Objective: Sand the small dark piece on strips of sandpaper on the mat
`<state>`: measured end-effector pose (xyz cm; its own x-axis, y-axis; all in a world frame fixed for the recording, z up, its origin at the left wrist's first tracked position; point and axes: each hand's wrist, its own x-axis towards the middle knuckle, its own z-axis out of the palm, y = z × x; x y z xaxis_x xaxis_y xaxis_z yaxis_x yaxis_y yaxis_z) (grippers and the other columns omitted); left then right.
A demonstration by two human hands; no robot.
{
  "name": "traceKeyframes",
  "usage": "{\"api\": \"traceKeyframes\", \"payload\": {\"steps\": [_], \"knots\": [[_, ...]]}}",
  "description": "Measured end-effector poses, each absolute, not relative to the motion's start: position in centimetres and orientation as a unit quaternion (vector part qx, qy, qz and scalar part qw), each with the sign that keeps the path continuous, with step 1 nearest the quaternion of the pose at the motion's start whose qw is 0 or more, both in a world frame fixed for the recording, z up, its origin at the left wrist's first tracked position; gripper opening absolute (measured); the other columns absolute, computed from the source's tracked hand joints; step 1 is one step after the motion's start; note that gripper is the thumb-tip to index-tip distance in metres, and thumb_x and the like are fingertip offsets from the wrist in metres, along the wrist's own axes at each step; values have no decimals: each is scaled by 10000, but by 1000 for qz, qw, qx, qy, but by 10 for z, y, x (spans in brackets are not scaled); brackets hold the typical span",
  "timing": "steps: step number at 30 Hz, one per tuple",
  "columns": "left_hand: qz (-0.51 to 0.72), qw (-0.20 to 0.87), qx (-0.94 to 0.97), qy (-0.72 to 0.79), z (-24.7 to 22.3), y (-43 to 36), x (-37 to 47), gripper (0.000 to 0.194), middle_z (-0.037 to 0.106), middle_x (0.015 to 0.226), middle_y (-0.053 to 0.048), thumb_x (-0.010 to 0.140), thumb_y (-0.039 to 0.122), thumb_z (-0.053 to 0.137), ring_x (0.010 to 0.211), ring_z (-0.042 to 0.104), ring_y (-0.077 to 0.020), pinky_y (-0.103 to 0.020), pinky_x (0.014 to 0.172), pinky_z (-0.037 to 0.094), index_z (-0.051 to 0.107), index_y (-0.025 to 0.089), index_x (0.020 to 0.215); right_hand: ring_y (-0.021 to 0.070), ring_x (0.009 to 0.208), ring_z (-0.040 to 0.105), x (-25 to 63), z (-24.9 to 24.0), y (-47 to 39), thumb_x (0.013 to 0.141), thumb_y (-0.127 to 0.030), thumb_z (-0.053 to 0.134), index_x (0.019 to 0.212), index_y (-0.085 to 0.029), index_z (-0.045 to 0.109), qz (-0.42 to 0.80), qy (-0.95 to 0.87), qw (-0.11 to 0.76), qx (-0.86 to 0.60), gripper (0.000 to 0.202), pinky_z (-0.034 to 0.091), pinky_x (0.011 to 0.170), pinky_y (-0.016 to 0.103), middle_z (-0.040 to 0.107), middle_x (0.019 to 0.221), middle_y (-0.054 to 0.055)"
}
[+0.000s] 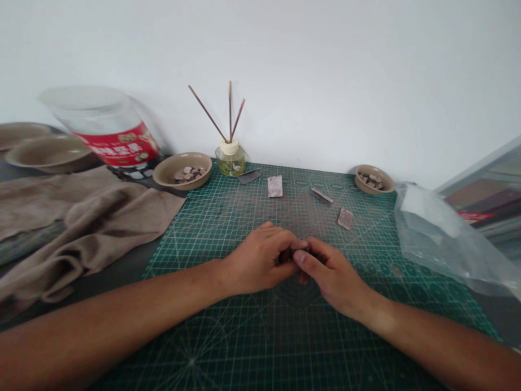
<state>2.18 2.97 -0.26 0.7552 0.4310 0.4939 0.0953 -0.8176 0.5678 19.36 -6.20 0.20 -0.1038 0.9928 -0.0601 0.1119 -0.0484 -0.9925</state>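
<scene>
Over the green cutting mat point(228, 320), my left hand point(262, 258) and my right hand point(331, 274) meet at the fingertips. Both are closed around something small and dark that the fingers mostly hide. Beyond them lie a pale square piece point(275, 186), a folded strip point(322, 196) and a small grey-brown square point(345, 218). A dark scrap point(249, 176) rests beside the reed diffuser.
Bowls of small pieces stand at back left point(183, 171) and back right point(370, 187). Also at left are a brown cloth point(122, 217), a red-labelled jar point(109, 130) and another bowl point(51, 152). The diffuser point(230, 158) stands near the wall; a plastic bag point(439, 228) lies right.
</scene>
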Motion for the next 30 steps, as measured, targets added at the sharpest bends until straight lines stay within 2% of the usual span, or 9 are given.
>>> {"api": "traceKeyframes", "payload": {"steps": [6, 14, 17, 21, 25, 30], "knots": [[324, 255, 900, 141, -1, 30, 22, 127, 641, 721, 46, 859, 193, 653, 674, 608, -121, -277, 705, 413, 613, 188, 980, 116, 660, 574, 195, 1, -62, 1009, -435, 537, 893, -182, 639, 510, -547, 433, -503, 297, 459, 625, 248, 583, 739, -22], [315, 274, 892, 176, 5, 28, 20, 162, 623, 721, 50, 861, 295, 728, 662, 577, -113, -266, 706, 418, 630, 180, 920, 137, 643, 602, 199, -3, -62, 1016, -467, 507, 835, -163, 659, 563, -502, 464, -465, 385, 477, 618, 262, 619, 695, 0], [322, 284, 886, 175, 5, 28, 19, 200, 622, 710, 59, 860, 337, 739, 641, 569, -106, -268, 726, 429, 643, 189, 955, 154, 652, 629, 201, -6, -62, 1007, -499, 505, 829, -150, 683, 604, -468, 478, -433, 430, 494, 632, 273, 653, 697, 25], [337, 306, 875, 165, 5, 29, 18, 227, 586, 654, 83, 867, 336, 738, 602, 549, -93, -263, 738, 436, 647, 202, 1026, 147, 703, 635, 200, -5, -61, 993, -429, 555, 934, -144, 723, 672, -413, 505, -350, 336, 516, 670, 265, 674, 795, 38], [343, 334, 863, 160, 7, 29, 18, 234, 598, 692, 70, 856, 344, 752, 635, 560, -93, -244, 709, 432, 656, 207, 1019, 128, 758, 608, 198, -3, -61, 1008, -364, 546, 1062, -141, 714, 725, -360, 509, -294, 284, 523, 691, 240, 641, 894, 41], [320, 393, 843, 177, 6, 28, 18, 257, 580, 686, 67, 836, 326, 765, 619, 543, -86, -209, 623, 411, 663, 207, 1040, 123, 811, 583, 197, -5, -62, 990, -298, 587, 1060, -148, 699, 754, -312, 512, -270, 199, 517, 716, 227, 600, 919, 34]]}}
